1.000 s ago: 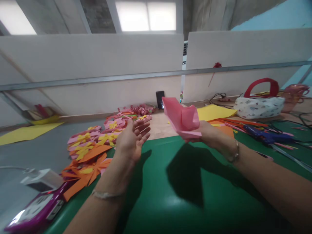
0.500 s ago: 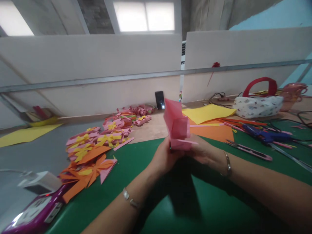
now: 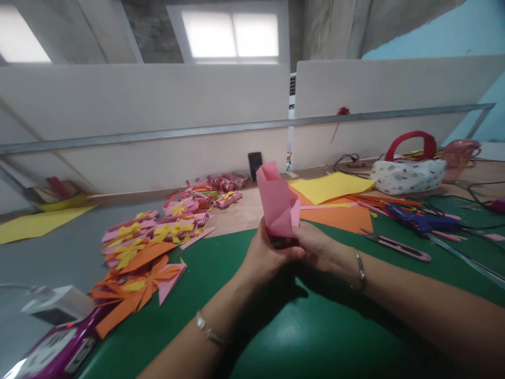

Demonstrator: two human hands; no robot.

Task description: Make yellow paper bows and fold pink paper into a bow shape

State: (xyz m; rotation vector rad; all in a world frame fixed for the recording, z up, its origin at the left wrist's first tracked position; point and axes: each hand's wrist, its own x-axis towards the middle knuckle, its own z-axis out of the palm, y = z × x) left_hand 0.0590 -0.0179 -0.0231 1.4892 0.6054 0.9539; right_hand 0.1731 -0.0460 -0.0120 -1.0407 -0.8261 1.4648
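A folded pink paper piece [image 3: 277, 202] stands upright above the green mat [image 3: 315, 326], pinched at its lower end by both hands. My left hand [image 3: 263, 258] is closed around the bottom from the left. My right hand [image 3: 319, 250] grips the same lower edge from the right; its wrist wears a metal bangle. The two hands touch each other under the paper, over the far part of the mat.
Finished pink, yellow and orange paper bows [image 3: 153, 237] lie in a heap at left. Yellow [image 3: 331, 187] and orange [image 3: 339, 217] sheets, pink scissors [image 3: 396, 245], a blue glue gun [image 3: 418, 222] and a white bag with red handle [image 3: 410, 171] sit at right. A purple device [image 3: 55, 347] is near left.
My left hand, open and apart a second ago, has come in and closed on the pink paper beside my right hand. The paper now stands more upright and narrower.
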